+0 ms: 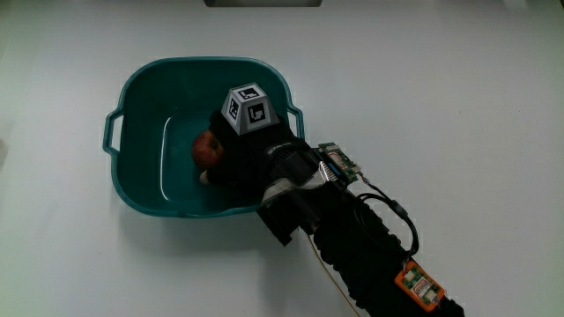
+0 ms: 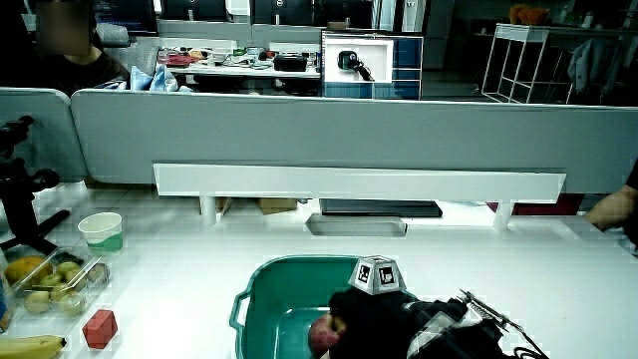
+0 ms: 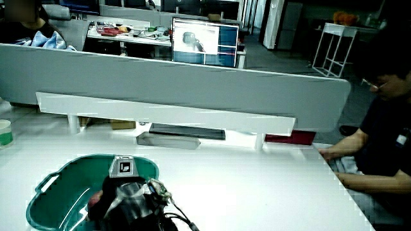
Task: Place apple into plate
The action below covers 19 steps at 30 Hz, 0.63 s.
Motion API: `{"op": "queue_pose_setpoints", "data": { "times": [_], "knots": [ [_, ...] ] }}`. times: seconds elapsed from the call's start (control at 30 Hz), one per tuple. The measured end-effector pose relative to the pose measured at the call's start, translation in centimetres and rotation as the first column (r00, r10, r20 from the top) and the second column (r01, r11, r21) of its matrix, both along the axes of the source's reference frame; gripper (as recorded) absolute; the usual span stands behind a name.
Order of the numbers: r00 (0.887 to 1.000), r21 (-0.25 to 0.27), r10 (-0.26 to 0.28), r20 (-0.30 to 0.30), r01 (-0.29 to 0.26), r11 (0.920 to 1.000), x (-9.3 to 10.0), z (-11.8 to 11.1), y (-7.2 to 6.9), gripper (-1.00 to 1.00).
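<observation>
A red apple [image 1: 208, 148] sits inside a teal basin [image 1: 141, 79] with two handles, close to the basin's floor. The gloved hand [image 1: 247, 150] reaches into the basin over the rim nearest the person, its fingers curled around the apple. The patterned cube [image 1: 248, 107] on its back faces up. In both side views the hand [image 2: 374, 311] [image 3: 122, 191] fills the near part of the basin [image 2: 289, 265] [image 3: 64, 163]. The apple [image 2: 323, 335] peeks out beside the hand. Whether the apple rests on the floor of the basin is hidden.
In a side view a paper cup [image 2: 100, 231], a clear box of fruit [image 2: 50, 275], a small red block [image 2: 100, 327] and a banana [image 2: 30, 346] lie at the table's edge. A white ledge [image 2: 359, 181] runs along the low partition.
</observation>
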<state>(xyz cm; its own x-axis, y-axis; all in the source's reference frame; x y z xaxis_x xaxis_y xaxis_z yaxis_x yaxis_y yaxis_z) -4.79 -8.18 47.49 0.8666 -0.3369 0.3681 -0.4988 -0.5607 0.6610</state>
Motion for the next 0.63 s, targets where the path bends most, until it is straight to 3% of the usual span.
{"op": "queue_pose_setpoints", "data": {
  "times": [0.13,0.17,0.23,0.47,0.53,0.57,0.63],
  "knots": [
    [1.0,-0.014,0.005,-0.016,-0.005,0.9999,0.5,0.2,0.1,-0.42],
    [1.0,0.01,0.025,-0.017,-0.025,0.9997,0.7,0.0,0.0,-0.46],
    [0.999,-0.009,0.029,0.012,-0.029,0.9995,1.1,-0.4,0.0,-0.54],
    [0.998,0.027,0.036,0.05,-0.037,0.9989,3.1,-2.9,-0.2,-0.81],
    [0.998,-0.006,0.015,0.056,-0.015,0.9999,4.0,-3.2,-0.1,-0.88],
    [0.999,0.038,0.022,0.038,-0.023,0.999,4.5,-3.8,0.0,-0.92],
    [0.999,0.039,0.023,0.038,-0.025,0.9989,5.4,-4.6,0.1,-1.0]
  ]
}}
